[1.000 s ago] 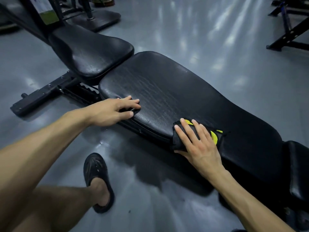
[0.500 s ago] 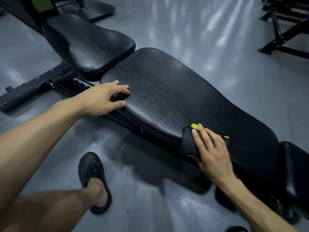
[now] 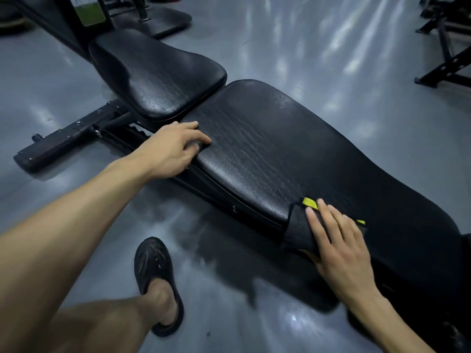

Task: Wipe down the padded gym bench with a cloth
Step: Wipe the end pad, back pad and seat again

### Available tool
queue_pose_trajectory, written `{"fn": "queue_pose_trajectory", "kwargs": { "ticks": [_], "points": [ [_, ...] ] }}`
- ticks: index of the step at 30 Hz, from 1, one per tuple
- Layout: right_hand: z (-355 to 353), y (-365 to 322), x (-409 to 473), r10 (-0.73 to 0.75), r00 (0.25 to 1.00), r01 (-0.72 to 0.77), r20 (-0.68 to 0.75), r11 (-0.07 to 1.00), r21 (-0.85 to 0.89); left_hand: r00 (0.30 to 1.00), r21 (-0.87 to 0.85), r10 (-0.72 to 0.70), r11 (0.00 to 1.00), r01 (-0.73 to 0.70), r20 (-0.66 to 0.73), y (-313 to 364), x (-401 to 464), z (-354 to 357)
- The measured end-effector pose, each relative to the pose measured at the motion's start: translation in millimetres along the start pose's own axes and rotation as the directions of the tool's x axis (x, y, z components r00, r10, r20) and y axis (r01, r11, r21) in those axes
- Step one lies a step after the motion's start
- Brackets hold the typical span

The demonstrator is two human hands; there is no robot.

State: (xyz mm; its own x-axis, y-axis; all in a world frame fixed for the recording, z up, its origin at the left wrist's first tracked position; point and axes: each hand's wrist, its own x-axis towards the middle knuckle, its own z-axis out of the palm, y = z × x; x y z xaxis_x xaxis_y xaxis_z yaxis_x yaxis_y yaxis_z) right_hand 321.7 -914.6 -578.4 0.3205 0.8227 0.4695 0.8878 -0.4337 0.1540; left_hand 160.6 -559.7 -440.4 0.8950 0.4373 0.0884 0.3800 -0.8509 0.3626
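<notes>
Right hand (image 3: 341,248) flat on cloth (image 3: 298,231); bench (image 3: 267,154) runs upper-left to lower-right.

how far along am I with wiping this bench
Done: nothing on the pads shows plainly which parts are already wiped. In hand: your right hand presses the cloth flat over the near edge of the long back pad, while your left hand rests on that pad's corner. Left: no cloth on the seat pad, nor on the far side of the long pad.
</notes>
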Motion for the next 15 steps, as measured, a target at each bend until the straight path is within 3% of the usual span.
{"fn": "queue_pose_trajectory", "kwargs": {
  "ticks": [4,9,15],
  "points": [
    [0.7,-41.6,37.9,0.04,0.999,-0.039,0.03,0.999,-0.017,0.999,-0.042,0.011,0.999,-0.01,0.03,-5.7,-0.1,2.1],
    [1.8,-104.2,103.3,0.089,0.993,-0.093,0.083,0.995,0.042,0.994,-0.029,-0.077,0.997,0.075,-0.077,-1.4,3.3,-0.3],
    [-6.7,-58.0,62.7,-0.005,0.998,-0.002,0.057,0.993,0.12,0.981,-0.018,-0.171,0.985,0.17,-0.097,2.3,3.9,-1.9]
  ]
}}
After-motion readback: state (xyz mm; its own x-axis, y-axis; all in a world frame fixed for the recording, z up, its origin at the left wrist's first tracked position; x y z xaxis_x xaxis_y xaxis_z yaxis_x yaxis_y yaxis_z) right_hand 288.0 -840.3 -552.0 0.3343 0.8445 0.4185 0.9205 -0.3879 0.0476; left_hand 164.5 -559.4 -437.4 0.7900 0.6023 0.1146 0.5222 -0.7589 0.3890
